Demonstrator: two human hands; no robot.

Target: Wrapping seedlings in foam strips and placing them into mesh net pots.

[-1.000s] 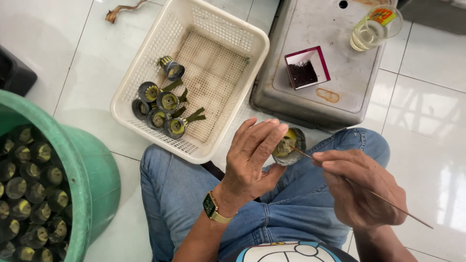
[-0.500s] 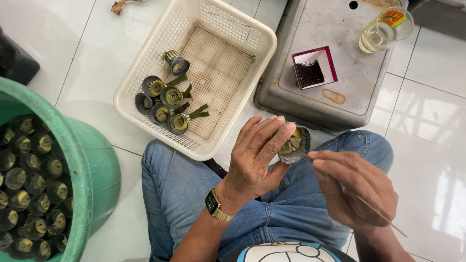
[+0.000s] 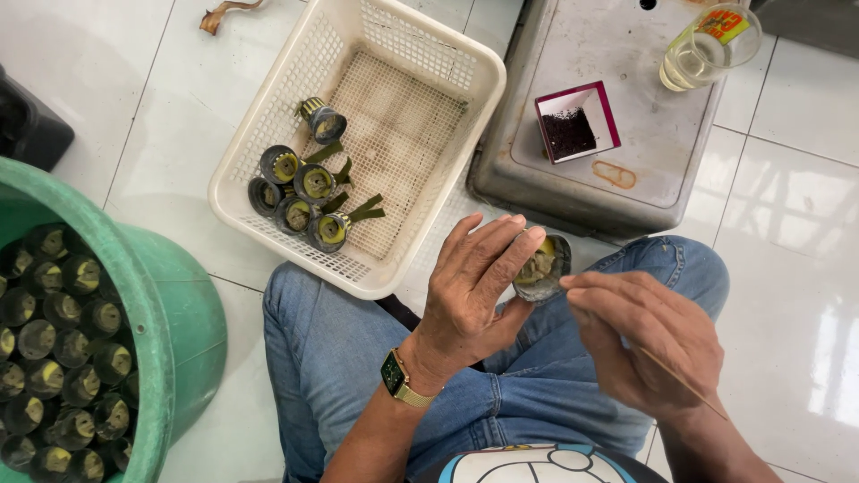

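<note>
My left hand (image 3: 470,286) grips a small dark cylindrical cup (image 3: 540,268) with yellowish filling, held above my lap. My right hand (image 3: 644,335) pinches a thin wooden stick (image 3: 682,385), its near end close to the cup's opening and its far end pointing down to the right. Both hands hover over my blue jeans (image 3: 358,358). A watch sits on my left wrist.
A cream plastic basket (image 3: 259,143) ahead holds several filled cups with green leaf strips (image 3: 304,192). A green tub (image 3: 179,313) at left is full of similar cups. A grey metal box (image 3: 662,152) carries a small red-rimmed box of dark grains (image 3: 573,125) and a glass (image 3: 707,49).
Both hands have stayed together at the cup; the right hand has shifted slightly and the stick now angles more downward. The camera view has drifted a little.
</note>
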